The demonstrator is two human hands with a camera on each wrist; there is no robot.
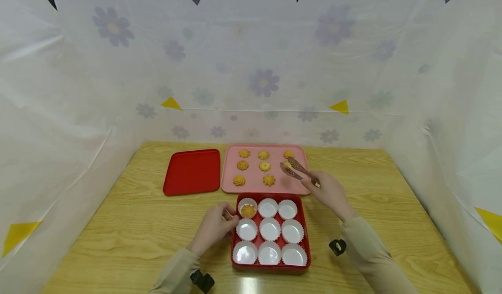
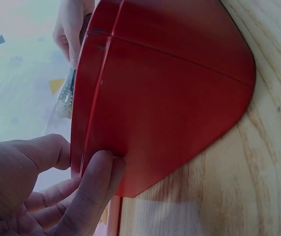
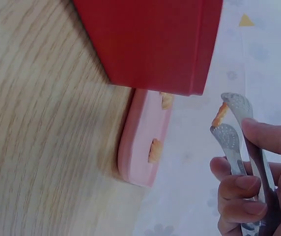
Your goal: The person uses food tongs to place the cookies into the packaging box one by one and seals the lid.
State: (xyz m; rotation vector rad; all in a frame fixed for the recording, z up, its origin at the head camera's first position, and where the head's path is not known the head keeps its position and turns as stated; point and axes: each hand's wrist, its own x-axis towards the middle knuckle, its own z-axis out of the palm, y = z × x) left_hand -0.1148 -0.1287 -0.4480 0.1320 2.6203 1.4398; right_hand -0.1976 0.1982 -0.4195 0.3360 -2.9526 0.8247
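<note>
My right hand (image 1: 326, 191) grips brown serving tongs (image 1: 300, 167) with perforated tips above the right side of a pink tray (image 1: 290, 188). Between the tips is a golden piped cookie (image 3: 220, 115), which does not touch the tray in the right wrist view. Several similar cookies (image 1: 269, 180) sit in rows on that tray. In front of it stands a red box (image 1: 270, 269) lined with white paper cups (image 1: 269, 229); one cookie (image 1: 248, 211) lies in the far-left cup. My left hand (image 1: 215, 225) holds the box's left side, its fingers bent against rim and outer wall.
A flat red tray or lid (image 1: 192, 173) lies left of the pink tray. Everything rests on a wooden table (image 1: 133, 224). White flower-print sheeting (image 1: 235, 59) encloses the back and both sides.
</note>
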